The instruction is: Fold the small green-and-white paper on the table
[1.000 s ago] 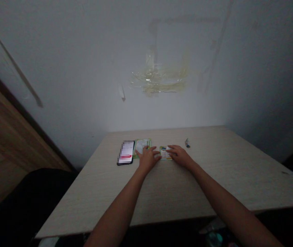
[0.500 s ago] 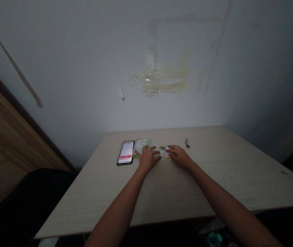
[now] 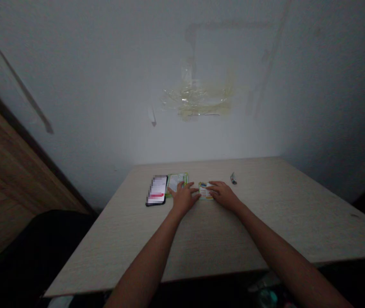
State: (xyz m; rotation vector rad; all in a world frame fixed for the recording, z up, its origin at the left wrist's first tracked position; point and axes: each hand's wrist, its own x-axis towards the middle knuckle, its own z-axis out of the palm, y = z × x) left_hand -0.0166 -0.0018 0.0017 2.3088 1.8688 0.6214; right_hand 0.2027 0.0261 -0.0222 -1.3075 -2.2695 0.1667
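A small printed paper, white with coloured edges, lies flat on the table between my hands. My left hand has its fingers spread, with some tips at the paper's left edge. Under and behind that hand is a green-edged printed sheet, partly covered by the fingers. My right hand rests with its fingers stretched over the right part of the small paper. Left of the green-edged sheet lies a phone with its screen lit and partly pixelated.
A small crumpled scrap lies beyond my right hand. The pale wooden table meets a wall carrying old clear tape. Dark fabric is at the left, with a wooden panel behind it.
Both hands and the papers stay in place. The picture is a little darker now.
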